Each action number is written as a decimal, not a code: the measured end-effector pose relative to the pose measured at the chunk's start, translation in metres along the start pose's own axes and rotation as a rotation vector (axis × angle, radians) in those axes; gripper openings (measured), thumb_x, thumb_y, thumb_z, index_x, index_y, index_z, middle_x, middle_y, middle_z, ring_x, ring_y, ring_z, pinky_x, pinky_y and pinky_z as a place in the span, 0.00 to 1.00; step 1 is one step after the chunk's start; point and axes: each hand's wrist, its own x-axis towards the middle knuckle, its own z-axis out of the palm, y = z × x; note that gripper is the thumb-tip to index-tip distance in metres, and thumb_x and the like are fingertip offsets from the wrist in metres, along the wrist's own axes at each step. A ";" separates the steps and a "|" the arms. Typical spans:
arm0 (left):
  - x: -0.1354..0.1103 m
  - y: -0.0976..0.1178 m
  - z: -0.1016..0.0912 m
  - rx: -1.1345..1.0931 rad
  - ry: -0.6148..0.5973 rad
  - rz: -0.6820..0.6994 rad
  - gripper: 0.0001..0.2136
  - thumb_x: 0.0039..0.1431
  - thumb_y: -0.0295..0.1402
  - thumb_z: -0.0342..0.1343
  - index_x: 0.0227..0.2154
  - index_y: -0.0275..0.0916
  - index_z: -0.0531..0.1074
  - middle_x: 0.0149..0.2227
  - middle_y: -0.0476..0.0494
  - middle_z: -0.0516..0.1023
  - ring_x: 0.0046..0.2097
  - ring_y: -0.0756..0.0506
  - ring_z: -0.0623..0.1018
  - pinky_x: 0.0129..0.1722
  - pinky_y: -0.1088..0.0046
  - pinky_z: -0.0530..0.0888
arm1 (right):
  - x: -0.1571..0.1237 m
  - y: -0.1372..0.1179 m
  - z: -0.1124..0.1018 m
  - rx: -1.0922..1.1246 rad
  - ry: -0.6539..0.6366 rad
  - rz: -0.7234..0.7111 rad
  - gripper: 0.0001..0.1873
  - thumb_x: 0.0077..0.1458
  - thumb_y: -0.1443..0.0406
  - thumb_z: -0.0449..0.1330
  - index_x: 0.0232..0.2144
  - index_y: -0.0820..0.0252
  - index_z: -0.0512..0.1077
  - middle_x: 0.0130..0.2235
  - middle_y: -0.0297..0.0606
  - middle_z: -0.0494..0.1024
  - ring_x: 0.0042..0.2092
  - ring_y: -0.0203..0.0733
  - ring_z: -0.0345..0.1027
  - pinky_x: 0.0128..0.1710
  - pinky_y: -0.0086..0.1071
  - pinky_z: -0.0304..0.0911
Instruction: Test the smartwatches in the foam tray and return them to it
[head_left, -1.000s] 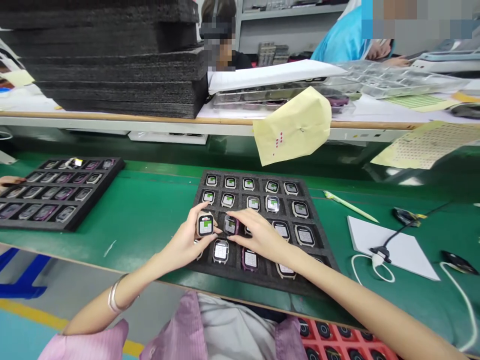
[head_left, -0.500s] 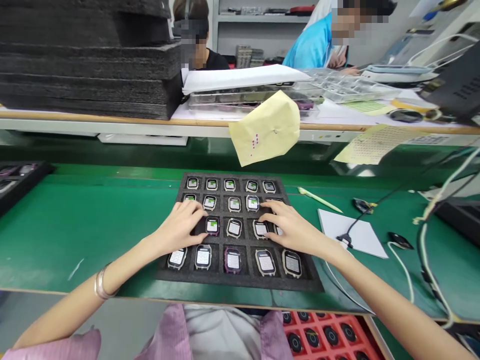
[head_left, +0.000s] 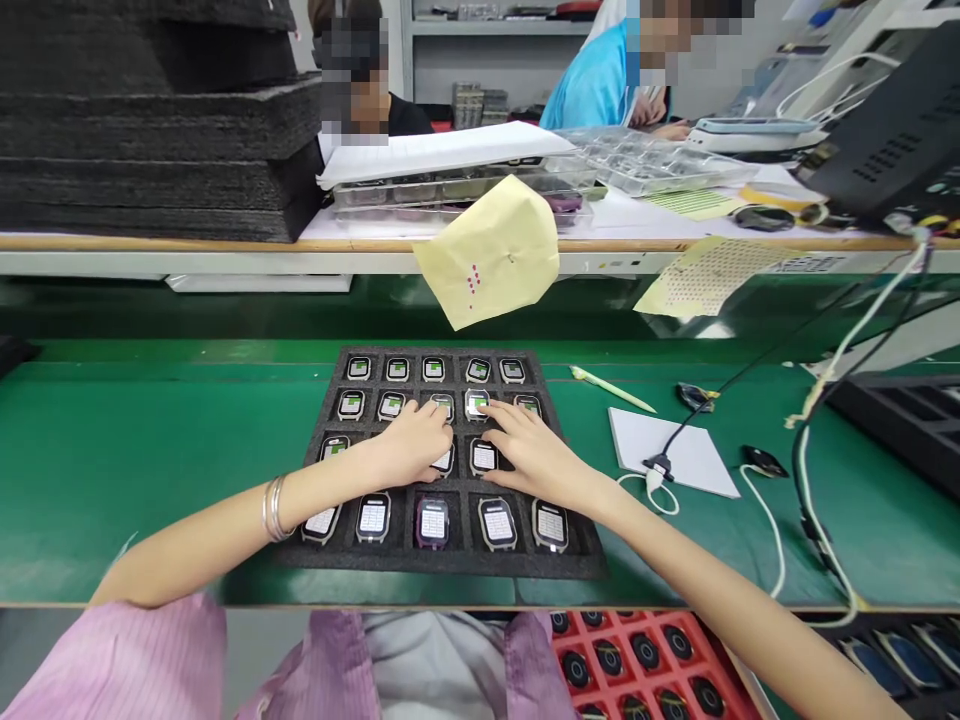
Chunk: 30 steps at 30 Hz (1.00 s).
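Note:
A black foam tray [head_left: 450, 562] on the green bench holds several smartwatches in rows, their screens lit. My left hand [head_left: 411, 442] reaches over the middle of the tray, thumb and bent fingers apart at a watch [head_left: 445, 460] in the third row, which it partly covers. My right hand [head_left: 536, 455] is spread, with its thumb and fingertips around the neighbouring watch [head_left: 484, 457] in that row. One of its fingers reaches up to a watch [head_left: 477, 404] in the second row. In the front row lies a purple-cased watch [head_left: 433, 522]. Both watches at my hands sit in their slots.
Black foam sheets [head_left: 150, 180] are stacked on the shelf at left. Yellow paper [head_left: 491, 255] hangs off the shelf edge. Right of the tray lie a light-green pen [head_left: 611, 389], a white pad [head_left: 690, 455] and cables [head_left: 810, 490]. A red tray [head_left: 622, 625] sits below. Two people are across the shelf.
My left hand has moved right from the purple watch to the middle watch of the third row. My right hand stays near its watch, now farther left over it. The view has shifted right.

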 end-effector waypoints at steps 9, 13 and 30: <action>-0.035 -0.007 -0.002 -1.197 0.199 -0.128 0.21 0.52 0.31 0.64 0.48 0.36 0.66 0.42 0.39 0.76 0.42 0.43 0.78 0.45 0.64 0.73 | -0.016 -0.007 -0.019 0.981 0.232 0.239 0.27 0.51 0.63 0.68 0.53 0.63 0.68 0.47 0.47 0.76 0.45 0.51 0.74 0.46 0.46 0.70; -0.044 0.010 -0.013 -1.719 0.312 -0.221 0.24 0.41 0.24 0.69 0.44 0.36 0.70 0.42 0.40 0.77 0.38 0.47 0.76 0.41 0.70 0.72 | -0.018 -0.031 -0.023 1.516 0.348 0.313 0.30 0.47 0.68 0.70 0.53 0.59 0.68 0.41 0.42 0.75 0.34 0.42 0.74 0.25 0.31 0.70; -0.076 0.055 -0.017 -1.845 0.315 -0.270 0.31 0.40 0.16 0.55 0.51 0.42 0.64 0.40 0.45 0.73 0.42 0.45 0.75 0.39 0.72 0.73 | -0.020 -0.080 -0.015 1.344 0.551 0.394 0.12 0.58 0.62 0.61 0.44 0.59 0.73 0.34 0.40 0.79 0.20 0.32 0.64 0.16 0.25 0.61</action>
